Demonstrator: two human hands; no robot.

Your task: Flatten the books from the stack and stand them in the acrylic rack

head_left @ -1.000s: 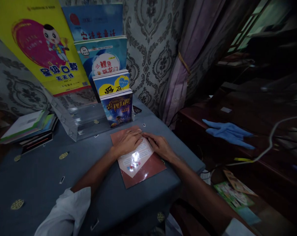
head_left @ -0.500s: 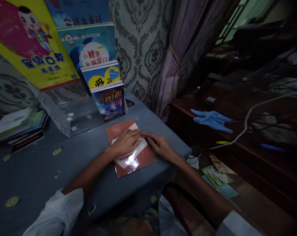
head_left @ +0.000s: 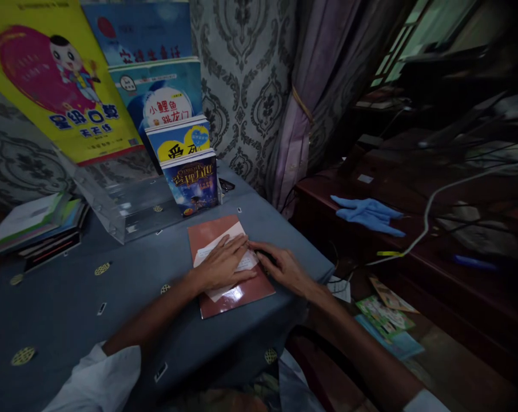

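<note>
A thin book (head_left: 214, 309) with a glossy reddish-brown cover and a white slanted panel lies on the blue-grey tablecloth. My left hand (head_left: 224, 262) rests flat on its upper middle, fingers stretched, hiding part of the panel. At the book's right edge is my right hand (head_left: 283, 268); its index fingertip reaches close to the left fingertips, and a gap shows between index finger and thumb. I see nothing held between them. Just beyond the book, a dark blue paperback (head_left: 192, 183) leans at the front of a clear stand (head_left: 117, 226).
A yellow book (head_left: 91, 134) and several others stand upright behind. More books are stacked (head_left: 31, 217) at the left. To the right, a dark red surface (head_left: 304, 189) carries a blue glove (head_left: 368, 214) and cables (head_left: 430, 209). Papers (head_left: 387, 317) lie on the floor.
The view has tilted slightly, so most things sit lower in the picture. My left hand's thumb has spread away from its fingers over the book; my right hand stays at the edge.
</note>
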